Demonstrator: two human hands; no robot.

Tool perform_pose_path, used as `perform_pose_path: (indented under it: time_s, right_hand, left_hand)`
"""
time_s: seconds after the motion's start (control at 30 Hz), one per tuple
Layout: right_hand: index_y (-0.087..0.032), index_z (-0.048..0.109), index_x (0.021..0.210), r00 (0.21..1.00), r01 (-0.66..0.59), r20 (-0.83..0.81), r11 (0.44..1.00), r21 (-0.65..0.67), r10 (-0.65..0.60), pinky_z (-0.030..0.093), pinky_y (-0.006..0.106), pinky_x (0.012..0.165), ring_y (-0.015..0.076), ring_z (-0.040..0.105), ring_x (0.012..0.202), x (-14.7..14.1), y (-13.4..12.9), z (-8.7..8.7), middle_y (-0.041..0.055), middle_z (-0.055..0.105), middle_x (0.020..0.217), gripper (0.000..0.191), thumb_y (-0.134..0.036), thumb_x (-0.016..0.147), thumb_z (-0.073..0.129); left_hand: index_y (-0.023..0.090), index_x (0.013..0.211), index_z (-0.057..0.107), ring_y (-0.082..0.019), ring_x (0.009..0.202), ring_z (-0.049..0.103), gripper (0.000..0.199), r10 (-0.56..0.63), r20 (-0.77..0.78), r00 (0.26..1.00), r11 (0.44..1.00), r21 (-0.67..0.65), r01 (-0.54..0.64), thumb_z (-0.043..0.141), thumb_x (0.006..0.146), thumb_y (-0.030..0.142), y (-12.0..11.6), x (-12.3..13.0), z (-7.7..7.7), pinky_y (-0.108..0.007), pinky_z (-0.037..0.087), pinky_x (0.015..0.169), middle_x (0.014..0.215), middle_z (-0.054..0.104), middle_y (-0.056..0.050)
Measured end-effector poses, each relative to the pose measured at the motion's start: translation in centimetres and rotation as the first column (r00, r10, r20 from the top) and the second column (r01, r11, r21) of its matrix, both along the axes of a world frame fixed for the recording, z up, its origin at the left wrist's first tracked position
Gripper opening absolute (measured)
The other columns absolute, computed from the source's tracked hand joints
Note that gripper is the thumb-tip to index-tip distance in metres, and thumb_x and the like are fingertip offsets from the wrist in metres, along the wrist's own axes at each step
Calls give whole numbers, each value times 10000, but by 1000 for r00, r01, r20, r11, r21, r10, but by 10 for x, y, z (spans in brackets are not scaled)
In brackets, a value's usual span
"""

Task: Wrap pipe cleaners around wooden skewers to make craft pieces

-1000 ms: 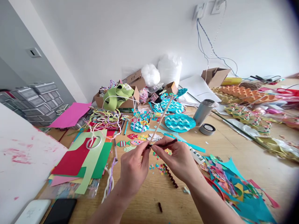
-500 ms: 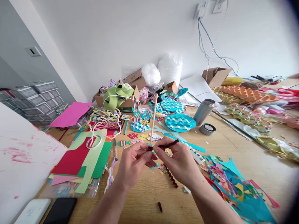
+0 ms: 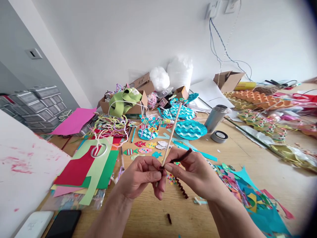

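My left hand (image 3: 145, 175) is closed on the lower end of a thin wooden stick (image 3: 171, 135), which points up and leans to the right. In a pinch, my right hand (image 3: 192, 167) holds a dark brown pipe cleaner (image 3: 183, 155) close against the stick; its loose end sticks out over my fingers. A bit of brown winding shows at the stick's low end between my fingertips. Below my hands on the table lie a coiled brown pipe cleaner (image 3: 182, 189) and a short brown scrap (image 3: 169, 218).
Paper fish (image 3: 130, 152) and blue wavy paper discs (image 3: 190, 130) lie beyond my hands. A steel flask (image 3: 216, 118) stands to the right, near colourful paper scraps (image 3: 252, 195). Coloured paper sheets (image 3: 114, 168), a black phone (image 3: 63, 224) and a white device (image 3: 35, 224) are at left.
The stick has tilted further to the right, and both hands have come slightly lower and nearer. My left fingers have shifted round the stick's low end.
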State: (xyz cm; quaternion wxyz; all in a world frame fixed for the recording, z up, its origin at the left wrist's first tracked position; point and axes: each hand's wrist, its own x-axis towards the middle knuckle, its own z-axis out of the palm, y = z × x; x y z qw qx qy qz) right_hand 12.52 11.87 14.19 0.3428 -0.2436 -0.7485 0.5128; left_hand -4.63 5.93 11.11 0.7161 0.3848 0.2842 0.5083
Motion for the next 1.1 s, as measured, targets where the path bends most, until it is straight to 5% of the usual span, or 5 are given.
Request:
perform_pose_path:
  time_s: [0.4, 0.5, 0.67, 0.8, 1.1]
  right_hand:
    - [-177, 657, 806, 993, 113, 24, 990, 84, -115, 479, 251, 661, 148, 610, 713, -5, 7, -9, 16, 662, 759, 75, -186, 823, 584]
    - [-172, 658, 782, 982, 183, 34, 975, 123, -188, 481, 245, 644, 146, 609, 692, -9, 6, -10, 12, 660, 732, 77, -154, 800, 586]
    - [-170, 670, 785, 973, 225, 22, 960, 165, -232, 486, 241, 645, 145, 614, 690, -13, 4, -11, 18, 668, 744, 75, -165, 799, 597]
    - [-176, 681, 864, 976, 207, 34, 968, 142, -214, 492, 249, 635, 153, 623, 698, -12, 5, -12, 29, 683, 792, 124, -274, 798, 641]
    - [-163, 657, 755, 971, 232, 35, 969, 84, -235, 480, 249, 637, 154, 613, 682, -14, 5, -13, 29, 663, 734, 125, -247, 827, 598]
  left_hand:
    - [133, 972, 626, -160, 651, 683, 226, 203, -343, 917, 979, 78, -187, 658, 790, 262, 7, 8, 2, -260, 544, 615, 791, 721, -77]
    - [147, 1010, 624, -178, 771, 683, 252, 434, -481, 762, 897, 306, -318, 660, 786, 256, 6, 16, -2, -286, 542, 716, 858, 722, -76]
    - [169, 891, 684, -144, 702, 676, 110, 793, -540, 282, 608, 736, -300, 596, 829, 191, 4, 20, -8, -228, 515, 664, 810, 733, -44]
    - [156, 888, 681, -124, 645, 676, 110, 864, -489, 120, 503, 825, -258, 591, 827, 138, 4, 19, -7, -192, 490, 610, 779, 740, -31]
    - [151, 899, 678, -124, 661, 671, 113, 823, -543, 164, 568, 781, -261, 596, 833, 191, 4, 22, -12, -204, 505, 644, 781, 731, -33]
